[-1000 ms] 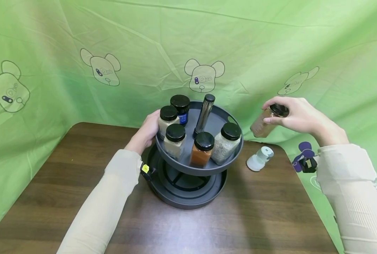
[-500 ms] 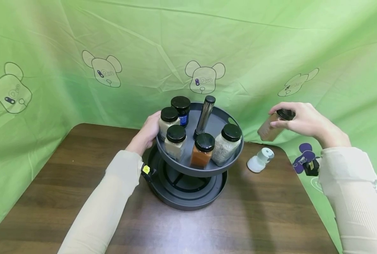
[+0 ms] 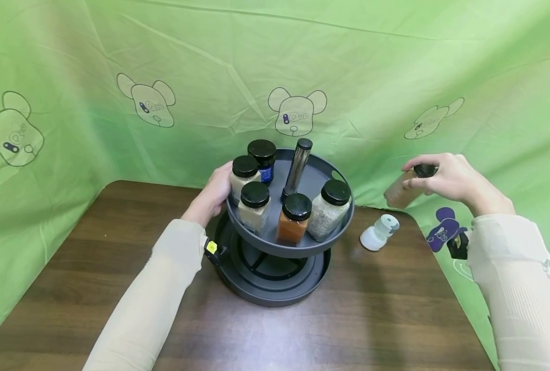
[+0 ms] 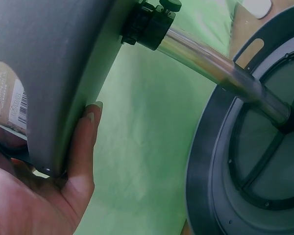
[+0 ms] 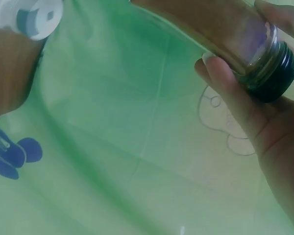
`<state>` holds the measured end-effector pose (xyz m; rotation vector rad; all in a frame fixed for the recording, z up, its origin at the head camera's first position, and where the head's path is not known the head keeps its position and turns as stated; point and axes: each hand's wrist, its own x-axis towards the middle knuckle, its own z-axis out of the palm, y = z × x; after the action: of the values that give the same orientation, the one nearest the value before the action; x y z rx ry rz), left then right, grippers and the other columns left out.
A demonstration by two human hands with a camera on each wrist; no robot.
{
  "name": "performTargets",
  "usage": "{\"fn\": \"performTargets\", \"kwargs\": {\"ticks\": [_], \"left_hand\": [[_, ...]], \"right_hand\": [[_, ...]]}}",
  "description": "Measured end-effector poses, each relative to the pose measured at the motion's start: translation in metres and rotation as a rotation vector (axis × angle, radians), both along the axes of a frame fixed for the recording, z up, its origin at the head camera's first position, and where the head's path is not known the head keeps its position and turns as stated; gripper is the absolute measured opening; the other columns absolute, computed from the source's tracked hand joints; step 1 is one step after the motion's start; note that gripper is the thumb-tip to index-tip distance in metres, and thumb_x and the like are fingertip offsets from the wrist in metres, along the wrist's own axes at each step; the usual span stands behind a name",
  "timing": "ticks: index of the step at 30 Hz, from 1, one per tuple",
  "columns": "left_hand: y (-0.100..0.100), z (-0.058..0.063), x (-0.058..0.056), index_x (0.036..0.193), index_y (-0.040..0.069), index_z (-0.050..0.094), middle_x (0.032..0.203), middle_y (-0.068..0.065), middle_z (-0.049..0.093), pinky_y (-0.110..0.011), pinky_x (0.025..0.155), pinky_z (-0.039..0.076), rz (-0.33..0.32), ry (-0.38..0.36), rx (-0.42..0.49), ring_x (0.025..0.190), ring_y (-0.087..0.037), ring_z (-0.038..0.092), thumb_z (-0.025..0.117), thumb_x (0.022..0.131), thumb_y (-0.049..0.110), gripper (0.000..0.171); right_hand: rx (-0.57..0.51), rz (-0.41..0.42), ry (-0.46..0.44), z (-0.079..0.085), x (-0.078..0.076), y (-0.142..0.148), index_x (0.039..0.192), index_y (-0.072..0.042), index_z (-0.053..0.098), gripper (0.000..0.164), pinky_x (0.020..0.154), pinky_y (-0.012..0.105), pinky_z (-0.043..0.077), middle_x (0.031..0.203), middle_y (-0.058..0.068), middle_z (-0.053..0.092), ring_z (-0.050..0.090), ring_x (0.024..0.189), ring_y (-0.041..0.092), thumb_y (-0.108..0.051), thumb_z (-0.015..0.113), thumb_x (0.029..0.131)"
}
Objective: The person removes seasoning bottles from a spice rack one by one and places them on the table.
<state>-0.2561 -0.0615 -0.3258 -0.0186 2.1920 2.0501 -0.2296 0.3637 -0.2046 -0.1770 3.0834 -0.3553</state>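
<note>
A grey two-tier turntable spice rack [image 3: 275, 251] stands on the table, its upper tray joined to the lower one by a metal post. My left hand [image 3: 216, 191] grips the upper tray's left rim; in the left wrist view the thumb [image 4: 84, 142] lies along the tray's underside. Off to the right, my right hand [image 3: 456, 180] holds a spice jar [image 3: 401, 191] of brown powder by its neck and black lid [image 5: 274, 73]. The jar hangs tilted in the air, beyond the table's back right corner in the head view.
Several black-lidded jars ride on the upper tray, including an orange-brown one [image 3: 292, 226] and a grainy white one [image 3: 327, 214]. A white-capped shaker [image 3: 379, 233] stands on the table [image 3: 395, 309] right of the rack. Green cloth [image 3: 201, 51] hangs around the table.
My right hand has carried the brown spice jar to the right and slightly down. The left hand and the rack look unmoved.
</note>
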Motion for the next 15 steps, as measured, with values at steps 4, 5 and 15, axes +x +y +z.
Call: {"fn": "performTargets", "kwargs": {"ticks": [4,5,15], "left_hand": [[-0.001,0.001,0.0,0.121,0.021,0.055,0.13,0.001,0.049,-0.033,0.095,0.037,0.003,0.004,-0.009,0.119,-0.016,0.041,0.037,0.097,0.04,0.036],[0.0,0.001,0.0,0.121,0.021,0.055,0.129,0.001,0.049,-0.034,0.095,0.038,0.005,0.005,-0.009,0.119,-0.016,0.041,0.038,0.096,0.04,0.036],[0.0,0.001,0.0,0.122,0.022,0.055,0.129,0.001,0.048,-0.03,0.092,0.038,0.004,-0.005,-0.016,0.118,-0.016,0.041,0.037,0.097,0.039,0.035]], "right_hand": [[0.015,0.008,-0.019,-0.003,-0.002,0.004,0.119,-0.019,0.059,0.05,0.061,0.032,0.045,0.114,0.029,0.059,0.066,0.064,0.019,-0.047,0.068,0.079],[0.022,0.011,-0.022,-0.004,-0.002,0.005,0.12,-0.019,0.058,0.05,0.061,0.032,0.046,0.114,0.03,0.058,0.066,0.064,0.019,-0.047,0.068,0.079],[0.087,0.033,-0.002,-0.009,-0.004,0.016,0.12,-0.019,0.056,0.052,0.06,0.031,0.041,0.099,0.021,0.065,0.063,0.064,0.017,-0.051,0.063,0.081]]}}
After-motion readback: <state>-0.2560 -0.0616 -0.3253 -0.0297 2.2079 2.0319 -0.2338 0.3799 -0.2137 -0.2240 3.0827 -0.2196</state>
